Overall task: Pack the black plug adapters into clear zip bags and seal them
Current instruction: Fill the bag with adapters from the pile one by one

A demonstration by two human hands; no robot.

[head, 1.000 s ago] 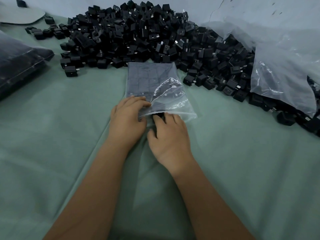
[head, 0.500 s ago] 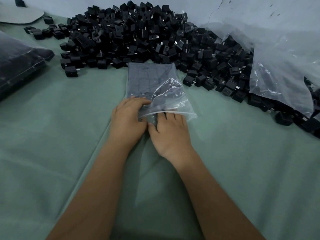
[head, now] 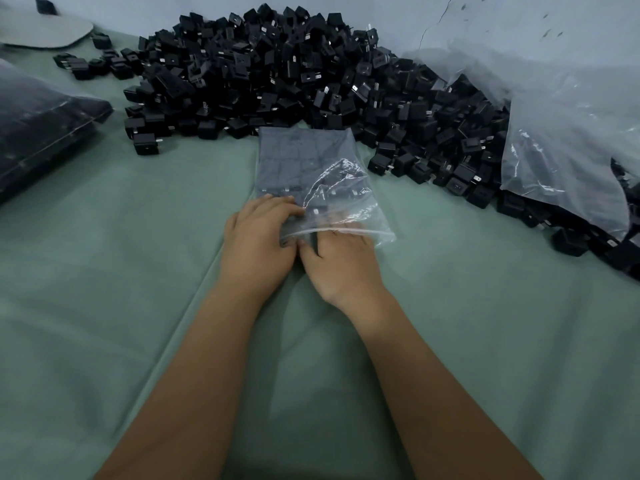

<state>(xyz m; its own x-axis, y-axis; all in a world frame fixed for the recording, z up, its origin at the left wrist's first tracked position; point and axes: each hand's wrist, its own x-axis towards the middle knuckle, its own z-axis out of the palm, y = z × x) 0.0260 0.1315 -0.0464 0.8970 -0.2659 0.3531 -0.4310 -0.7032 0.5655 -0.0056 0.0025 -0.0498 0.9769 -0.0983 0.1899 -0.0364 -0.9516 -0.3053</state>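
A clear zip bag (head: 304, 161) lies flat on the green cloth, filled with rows of black plug adapters. Its open mouth faces me. My left hand (head: 258, 239) presses on the bag's near left corner, fingers on top of the plastic. My right hand (head: 341, 261) has its fingers pushed inside the bag's mouth, under the raised upper lip; the fingertips show blurred through the plastic. What they touch inside is unclear. A big heap of loose black plug adapters (head: 277, 74) lies just behind the bag.
A large clear plastic sack (head: 568, 147) spilling adapters lies at the right. A filled dark bag (head: 38, 123) sits at the left edge. A flat grey disc (head: 41, 31) lies at the far left. Green cloth (head: 485, 323) covers the table.
My right hand has slid forward from the bag's mouth to inside it. The left hand has stayed pressing on the near left corner.
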